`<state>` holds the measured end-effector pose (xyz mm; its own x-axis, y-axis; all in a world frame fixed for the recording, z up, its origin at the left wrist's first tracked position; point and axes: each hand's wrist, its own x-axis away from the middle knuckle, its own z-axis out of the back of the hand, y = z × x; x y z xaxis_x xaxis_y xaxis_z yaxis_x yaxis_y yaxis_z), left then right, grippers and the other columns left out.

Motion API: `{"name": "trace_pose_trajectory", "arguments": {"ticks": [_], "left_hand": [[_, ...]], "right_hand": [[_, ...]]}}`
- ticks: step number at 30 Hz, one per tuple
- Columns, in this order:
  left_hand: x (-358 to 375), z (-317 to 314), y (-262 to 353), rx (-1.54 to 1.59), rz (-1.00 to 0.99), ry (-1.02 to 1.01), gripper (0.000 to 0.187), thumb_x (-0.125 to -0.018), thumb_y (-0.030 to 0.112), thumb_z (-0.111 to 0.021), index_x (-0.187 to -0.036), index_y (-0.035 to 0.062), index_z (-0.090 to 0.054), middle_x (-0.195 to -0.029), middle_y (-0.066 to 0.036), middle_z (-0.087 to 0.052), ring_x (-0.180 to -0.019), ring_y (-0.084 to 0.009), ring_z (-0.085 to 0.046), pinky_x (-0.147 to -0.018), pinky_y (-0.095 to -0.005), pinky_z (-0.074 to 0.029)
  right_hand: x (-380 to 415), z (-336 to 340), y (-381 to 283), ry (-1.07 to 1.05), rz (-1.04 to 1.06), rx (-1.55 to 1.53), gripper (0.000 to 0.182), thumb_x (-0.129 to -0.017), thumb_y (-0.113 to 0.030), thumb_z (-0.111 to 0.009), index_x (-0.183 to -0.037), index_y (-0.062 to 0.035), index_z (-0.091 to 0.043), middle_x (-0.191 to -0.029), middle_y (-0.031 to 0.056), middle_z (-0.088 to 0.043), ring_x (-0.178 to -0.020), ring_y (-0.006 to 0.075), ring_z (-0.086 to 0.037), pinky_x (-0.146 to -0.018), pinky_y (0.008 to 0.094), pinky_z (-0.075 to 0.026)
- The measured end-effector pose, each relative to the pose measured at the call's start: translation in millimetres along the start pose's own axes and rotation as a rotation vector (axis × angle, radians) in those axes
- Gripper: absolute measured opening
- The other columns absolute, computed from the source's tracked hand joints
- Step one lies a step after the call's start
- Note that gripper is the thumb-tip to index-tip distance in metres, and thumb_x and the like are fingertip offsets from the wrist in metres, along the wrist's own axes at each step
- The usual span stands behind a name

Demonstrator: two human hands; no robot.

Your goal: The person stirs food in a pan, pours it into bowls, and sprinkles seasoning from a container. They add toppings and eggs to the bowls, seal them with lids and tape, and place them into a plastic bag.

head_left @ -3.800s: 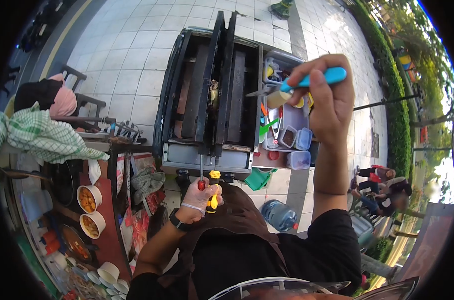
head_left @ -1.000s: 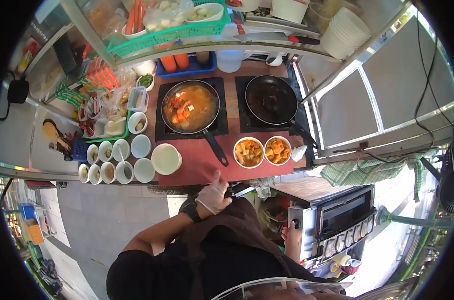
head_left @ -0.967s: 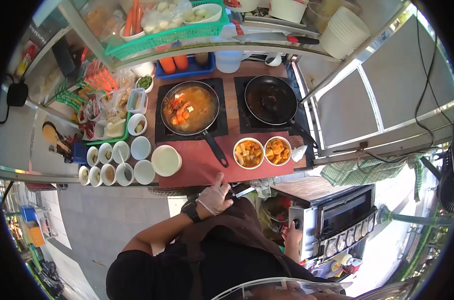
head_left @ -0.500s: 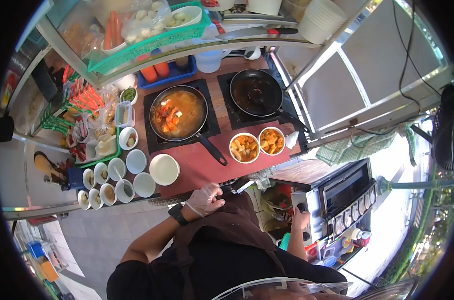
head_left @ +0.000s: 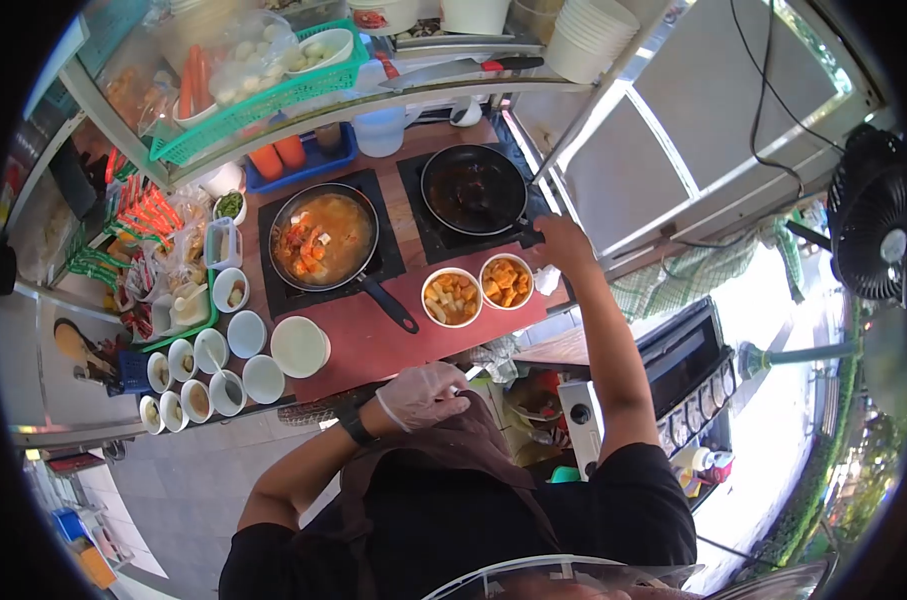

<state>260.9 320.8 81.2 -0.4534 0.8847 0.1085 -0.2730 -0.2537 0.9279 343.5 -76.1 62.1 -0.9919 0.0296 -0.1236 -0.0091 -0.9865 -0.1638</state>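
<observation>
Right hand: bare, point(head_left: 565, 245) at about four o'clock of the black pan point(head_left: 435, 190), over its handle point(head_left: 525, 231); fingers bent downward, undersides hidden, so cannot tell whether the grip is closed on the handle.
Left hand: gloved in clear plastic point(head_left: 423, 396), at seven o'clock of the two bowls point(head_left: 451, 322), in front of the brown apron point(head_left: 428, 455); fingers half curled, cannot tell whether clenched.
Black pan: on the wooden table point(head_left: 395, 200), near twelve o'clock in the view; inside dark.
Stew pan: at eight o'clock of the black pan; its handle point(head_left: 388, 305) points to about five o'clock; reddish-orange liquid with lumps.
Bowls: side by side at six o'clock of the black pan, on the red mat point(head_left: 373, 350); orange chunks in both.
White tub: point(head_left: 300, 347) at six or seven o'clock of the stew pan.
Small cups: clustered point(head_left: 264, 380) at nine to seven o'clock of the white tub.
Checked cloth: point(head_left: 693, 290) at four o'clock of the right hand.
</observation>
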Motion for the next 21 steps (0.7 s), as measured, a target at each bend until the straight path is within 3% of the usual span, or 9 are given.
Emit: {"name": "trace_pose_trajectory", "arguments": {"ticks": [1, 5, 7, 9, 12, 16, 18, 19, 21], "left_hand": [[-6.8, -1.1, 3.5, -0.002, -0.058, 0.009, 0.032, -0.097, 0.031, -0.076, -0.114, 0.0052, -0.068, -0.096, -0.013, -0.071, -0.084, -0.0242, -0.074, -0.075, -0.037, -0.058], [-20.6, -4.1, 16.0, 0.059, -0.019, 0.056, 0.031, -0.098, 0.031, -0.075, -0.114, 0.0052, -0.068, -0.096, -0.012, -0.071, -0.084, -0.0232, -0.074, -0.072, -0.0361, -0.058], [-18.3, -4.6, 13.7, 0.116, -0.032, 0.123, 0.031, -0.098, 0.03, -0.075, -0.115, 0.0052, -0.068, -0.095, -0.012, -0.071, -0.084, -0.0228, -0.074, -0.072, -0.0364, -0.058], [-10.2, -4.9, 12.0, 0.153, 0.042, 0.143, 0.031, -0.099, 0.031, -0.075, -0.115, 0.0053, -0.068, -0.094, -0.011, -0.07, -0.084, -0.0221, -0.073, -0.073, -0.036, -0.057], [13.4, -6.0, 9.0, 0.178, 0.148, 0.162, 0.032, -0.099, 0.032, -0.075, -0.115, 0.0054, -0.068, -0.094, -0.009, -0.07, -0.084, -0.0203, -0.072, -0.075, -0.0347, -0.056], [43.3, -8.5, 2.1, 0.231, 0.199, 0.231, 0.034, -0.098, 0.034, -0.076, -0.115, 0.0057, -0.068, -0.095, -0.009, -0.071, -0.083, -0.0175, -0.068, -0.077, -0.0326, -0.055], [55.0, -11.2, -3.8, 0.238, 0.151, 0.268, 0.032, -0.098, 0.033, -0.075, -0.112, 0.0055, -0.067, -0.089, -0.007, -0.068, -0.078, -0.0168, -0.064, -0.072, -0.0332, -0.052], [61.2, -10.6, -6.0, 0.251, 0.095, 0.307, 0.029, -0.099, 0.032, -0.074, -0.109, 0.0053, -0.066, -0.083, -0.006, -0.066, -0.073, -0.0161, -0.06, -0.068, -0.0338, -0.049], [75.5, -3.9, -9.9, 0.244, 0.15, 0.251, 0.032, -0.098, 0.034, -0.076, -0.111, 0.006, -0.067, -0.089, -0.007, -0.069, -0.077, -0.0158, -0.064, -0.071, -0.0329, -0.052]], "right_hand": [[-10.7, -6.1, 6.8, -0.201, -0.026, 0.063, 0.037, -0.082, -0.018, -0.078, -0.116, -0.0101, -0.064, -0.11, 0.0142, -0.068, -0.106, 0.0365, -0.068, -0.089, 0.0483, -0.057], [-15.2, -29.1, 15.5, -0.041, 0.025, 0.12, 0.039, -0.084, -0.032, -0.077, -0.111, -0.01, -0.059, -0.103, 0.0161, -0.066, -0.099, 0.0381, -0.07, -0.08, 0.0494, -0.059], [-8.1, 22.7, -23.8, -0.026, -0.038, -0.051, 0.057, -0.076, -0.033, -0.086, -0.119, -0.0077, -0.059, -0.105, 0.0219, -0.067, -0.102, 0.0453, -0.068, -0.088, 0.0554, -0.056], [-10.0, 17.9, -6.3, -0.086, -0.141, -0.142, 0.069, -0.076, -0.036, -0.089, -0.132, -0.0097, -0.059, -0.114, 0.0252, -0.07, -0.111, 0.0467, -0.067, -0.094, 0.0532, -0.055], [-15.7, 67.4, -54.2, -0.146, -0.264, -0.283, 0.045, -0.09, -0.029, -0.081, -0.125, -0.0057, -0.066, -0.115, 0.0231, -0.074, -0.109, 0.0425, -0.07, -0.091, 0.0508, -0.055], [-35.8, 43.3, -133.4, 0.102, 0.211, -0.338, 0.027, -0.098, -0.02, -0.069, -0.123, -0.0092, -0.071, -0.114, 0.019, -0.074, -0.103, 0.0407, -0.071, -0.087, 0.0471, -0.057], [-54.1, 25.0, -202.7, 0.004, 0.273, -0.367, 0.028, -0.1, -0.021, -0.064, -0.125, -0.0115, -0.07, -0.111, 0.0162, -0.074, -0.101, 0.0379, -0.072, -0.085, 0.0471, -0.058], [-63.3, 6.9, -231.2, 0.094, 0.409, -0.405, 0.026, -0.099, -0.021, -0.064, -0.124, -0.0137, -0.069, -0.104, 0.0162, -0.073, -0.095, 0.0384, -0.073, -0.079, 0.0488, -0.059], [-82.7, -30.8, -278.6, -0.011, 0.395, -0.24, 0.023, -0.099, -0.022, -0.063, -0.12, -0.0161, -0.069, -0.1, 0.0148, -0.072, -0.089, 0.0359, -0.075, -0.072, 0.0474, -0.061]]}}
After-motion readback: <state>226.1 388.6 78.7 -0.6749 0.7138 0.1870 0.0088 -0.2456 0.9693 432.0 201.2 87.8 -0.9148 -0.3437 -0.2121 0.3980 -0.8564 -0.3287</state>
